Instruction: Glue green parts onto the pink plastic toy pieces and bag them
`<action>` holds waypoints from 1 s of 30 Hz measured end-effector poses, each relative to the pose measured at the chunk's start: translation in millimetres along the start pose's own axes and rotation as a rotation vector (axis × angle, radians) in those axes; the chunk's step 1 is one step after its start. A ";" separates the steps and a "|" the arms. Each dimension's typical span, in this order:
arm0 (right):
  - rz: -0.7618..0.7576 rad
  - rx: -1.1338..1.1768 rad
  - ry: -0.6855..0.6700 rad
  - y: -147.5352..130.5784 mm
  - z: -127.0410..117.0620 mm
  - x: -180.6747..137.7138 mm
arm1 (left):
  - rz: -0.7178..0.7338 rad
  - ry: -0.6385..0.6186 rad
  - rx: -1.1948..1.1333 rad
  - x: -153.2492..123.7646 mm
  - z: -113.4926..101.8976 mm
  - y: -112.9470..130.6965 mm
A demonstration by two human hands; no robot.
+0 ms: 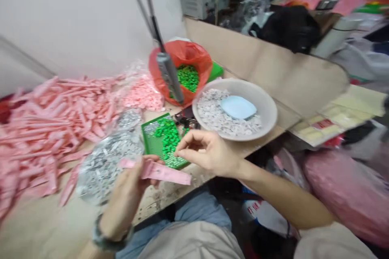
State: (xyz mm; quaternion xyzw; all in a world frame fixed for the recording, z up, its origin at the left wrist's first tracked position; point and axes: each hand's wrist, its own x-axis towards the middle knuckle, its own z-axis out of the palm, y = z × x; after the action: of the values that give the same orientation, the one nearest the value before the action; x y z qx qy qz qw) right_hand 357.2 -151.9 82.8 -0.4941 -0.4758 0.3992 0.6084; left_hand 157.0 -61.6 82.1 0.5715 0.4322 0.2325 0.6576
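Note:
My left hand (138, 180) is closed around a long, tapering pink plastic piece (170, 175), whose wider end points right. To the right and slightly higher, my right hand (209, 151) has thumb and fingertips drawn together in a pinch; whatever is between them is too small to make out. Just behind the fingers lies a shallow green tray (146, 139), partly hidden by both hands. Small bright green parts (170, 135) are heaped in it, with tiny silvery pieces beside them.
Long pink pieces (69, 109) are piled at left, beside small metal parts (103, 166) on clear plastic. A red bag (199, 50) of green parts and a white bowl (269, 117) of pale bits with a light-blue dish (238, 107) stand behind. A grey corded tool (168, 75) hangs above.

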 end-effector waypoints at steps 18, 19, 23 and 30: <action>-0.218 -0.589 -0.263 58.5 141.0 31.5 | -0.064 0.135 -0.388 0.1 -72.3 -68.2; -0.246 -0.620 -0.284 60.2 148.1 34.3 | -0.062 0.152 -0.404 -1.0 -78.5 -71.1; -0.371 -0.742 -0.381 67.1 175.1 42.8 | -0.047 0.234 -0.427 -6.0 -100.6 -83.5; -0.352 -0.704 -0.550 82.0 210.2 63.0 | -0.086 0.359 -0.571 -15.0 -135.8 -92.7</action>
State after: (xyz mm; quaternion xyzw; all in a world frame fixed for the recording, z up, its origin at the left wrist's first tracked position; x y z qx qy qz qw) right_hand 165.8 -29.3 26.3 -0.4581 -0.8018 0.2206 0.3140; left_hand 18.5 -21.0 2.0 0.2955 0.4823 0.4131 0.7137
